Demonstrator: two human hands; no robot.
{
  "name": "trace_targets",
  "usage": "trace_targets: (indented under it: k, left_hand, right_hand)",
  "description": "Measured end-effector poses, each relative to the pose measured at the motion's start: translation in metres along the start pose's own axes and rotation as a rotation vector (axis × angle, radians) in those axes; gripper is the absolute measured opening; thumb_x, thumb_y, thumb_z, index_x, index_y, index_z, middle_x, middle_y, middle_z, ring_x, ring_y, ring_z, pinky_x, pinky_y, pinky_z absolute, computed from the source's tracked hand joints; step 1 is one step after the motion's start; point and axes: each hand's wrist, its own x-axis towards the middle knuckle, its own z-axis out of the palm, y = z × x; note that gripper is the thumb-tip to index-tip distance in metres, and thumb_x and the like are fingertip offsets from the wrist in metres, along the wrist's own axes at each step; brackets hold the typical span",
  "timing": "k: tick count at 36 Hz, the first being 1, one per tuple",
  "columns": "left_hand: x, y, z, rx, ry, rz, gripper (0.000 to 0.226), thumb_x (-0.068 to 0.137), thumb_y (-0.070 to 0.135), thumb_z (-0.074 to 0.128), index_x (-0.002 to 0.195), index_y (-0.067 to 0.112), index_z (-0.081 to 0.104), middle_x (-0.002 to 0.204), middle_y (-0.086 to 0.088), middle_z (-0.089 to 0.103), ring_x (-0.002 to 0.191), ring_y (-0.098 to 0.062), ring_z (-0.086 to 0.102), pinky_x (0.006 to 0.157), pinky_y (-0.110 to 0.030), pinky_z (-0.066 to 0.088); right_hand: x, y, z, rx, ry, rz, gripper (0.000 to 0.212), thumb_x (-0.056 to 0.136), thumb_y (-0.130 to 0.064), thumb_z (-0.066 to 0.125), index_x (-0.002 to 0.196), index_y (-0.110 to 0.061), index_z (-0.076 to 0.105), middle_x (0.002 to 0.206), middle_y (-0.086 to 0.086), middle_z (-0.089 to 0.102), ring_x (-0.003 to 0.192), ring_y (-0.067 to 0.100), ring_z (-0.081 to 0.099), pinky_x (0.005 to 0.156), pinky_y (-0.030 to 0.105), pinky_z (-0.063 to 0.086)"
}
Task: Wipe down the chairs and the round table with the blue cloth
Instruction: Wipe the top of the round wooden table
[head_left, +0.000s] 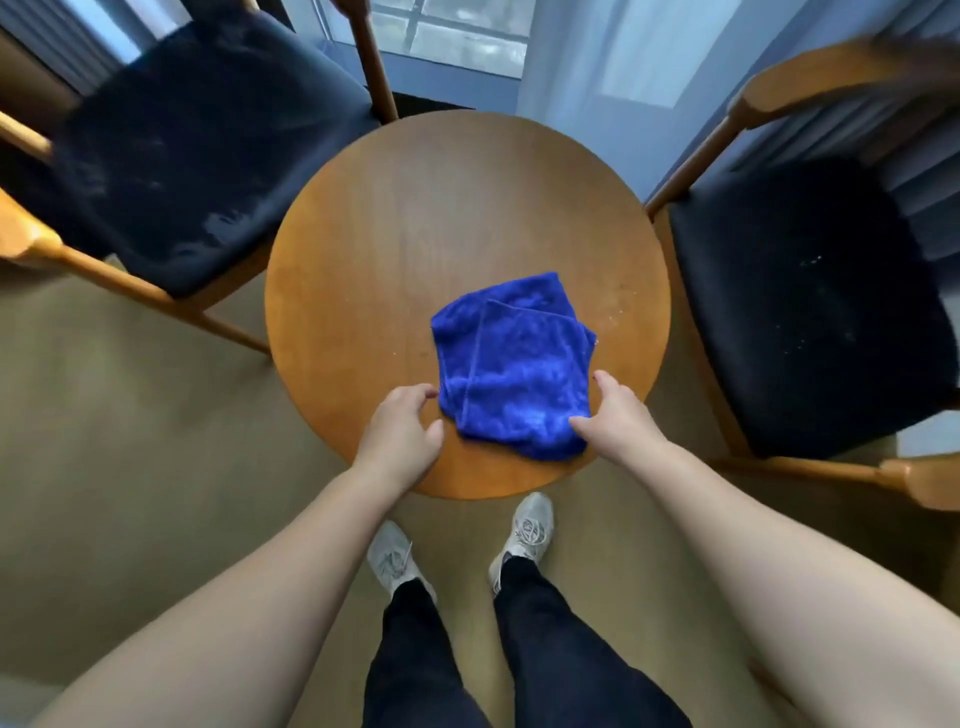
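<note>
Round table (395, 223) fills the centre, wood top, a few pale specks on the right side near the cloth. Two chairs w/ wood frames and dark padded seats flank it: left chair (197, 156) angled in from upper left, seat corner just beside the table edge; right chair (810, 312) close against the right edge, light crumbs or specks on its seat. Window behind the table, tan floor below.

Blue cloth (511, 364) lies on the near half of the table, slightly right of centre. Folded into a rough rectangle, long axis running near-to-far, tilted a bit so the far end leans left. Fluffy, bright blue, a folded flap w/ stitched hem across the top layer.

Left hand (402, 431) sits at the cloth's near-left corner, fingers curled loosely, narrow gap, not gripping anything; fingertips just beside the cloth. Right hand (613, 415) at the near-right edge, fingers spread open, thumb touching the cloth, nothing held.

Nothing on the tabletop blocks the cloth.
</note>
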Motion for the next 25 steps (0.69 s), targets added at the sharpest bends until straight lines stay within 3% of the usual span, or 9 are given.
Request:
trace_targets:
  k: [5, 9, 14, 17, 20, 22, 25]
  left_hand:
    - [0.01, -0.019, 0.023, -0.018, -0.065, -0.052, 0.046, 0.089, 0.022, 0.057, 0.134, 0.017, 0.048, 0.133, -0.005, 0.051, 0.119, -0.021, 0.051, 0.101, -0.033, 0.041]
    - [0.013, -0.026, 0.033, -0.046, -0.066, -0.037, 0.042, 0.089, 0.018, 0.056, 0.131, 0.017, 0.051, 0.132, -0.004, 0.051, 0.117, -0.02, 0.052, 0.099, -0.032, 0.042]
    - [0.012, -0.043, 0.029, -0.022, -0.046, -0.04, 0.038, 0.088, 0.017, 0.054, 0.126, 0.017, 0.054, 0.13, -0.003, 0.052, 0.114, -0.02, 0.054, 0.096, -0.035, 0.044]
    - [0.016, -0.053, 0.024, 0.027, -0.023, -0.043, 0.037, 0.089, 0.016, 0.053, 0.126, 0.016, 0.054, 0.131, -0.004, 0.052, 0.118, -0.021, 0.052, 0.097, -0.035, 0.043]
    - [0.026, -0.062, 0.019, 0.093, 0.05, -0.031, 0.037, 0.09, 0.017, 0.052, 0.127, 0.015, 0.054, 0.132, -0.003, 0.051, 0.123, -0.021, 0.047, 0.098, -0.036, 0.04]
    - [0.034, -0.071, 0.016, 0.145, 0.097, -0.022, 0.04, 0.09, 0.02, 0.052, 0.13, 0.014, 0.051, 0.136, -0.003, 0.048, 0.127, -0.021, 0.042, 0.102, -0.038, 0.038]
    - [0.044, -0.087, 0.013, 0.245, 0.114, -0.042, 0.051, 0.093, 0.027, 0.048, 0.141, 0.014, 0.039, 0.151, -0.004, 0.033, 0.14, -0.021, 0.027, 0.115, -0.038, 0.023]
  right_hand:
    - [0.016, 0.007, 0.041, 0.19, 0.017, 0.102, 0.062, 0.083, -0.025, 0.071, 0.136, -0.014, 0.039, 0.13, 0.006, 0.057, 0.116, 0.03, 0.056, 0.089, 0.032, 0.043]
    - [0.023, 0.011, 0.06, 0.154, 0.063, 0.137, 0.06, 0.083, -0.015, 0.062, 0.138, -0.016, 0.037, 0.126, 0.007, 0.059, 0.114, 0.032, 0.056, 0.089, 0.033, 0.044]
    - [0.024, 0.013, 0.052, 0.104, -0.022, 0.191, 0.051, 0.073, -0.015, 0.057, 0.123, -0.018, 0.05, 0.109, 0.006, 0.064, 0.092, 0.031, 0.063, 0.081, 0.04, 0.055]
    - [0.021, 0.01, 0.045, -0.231, 0.019, 0.116, 0.07, 0.08, -0.026, 0.059, 0.143, -0.022, 0.028, 0.132, 0.011, 0.044, 0.115, 0.036, 0.051, 0.09, 0.038, 0.044]
    - [0.027, -0.002, 0.052, -0.288, 0.161, -0.123, 0.074, 0.088, -0.03, 0.057, 0.152, -0.018, 0.02, 0.153, 0.015, 0.023, 0.14, 0.033, 0.027, 0.111, 0.042, 0.029]
    - [0.036, -0.016, 0.064, -0.291, 0.209, -0.267, 0.07, 0.094, -0.035, 0.052, 0.154, -0.018, 0.02, 0.16, 0.016, 0.013, 0.147, 0.032, 0.012, 0.118, 0.044, 0.017]
    - [0.052, -0.038, 0.088, -0.422, 0.187, -0.303, 0.07, 0.099, -0.051, 0.037, 0.156, -0.025, 0.008, 0.162, 0.013, -0.008, 0.149, 0.034, -0.008, 0.12, 0.051, 0.0]
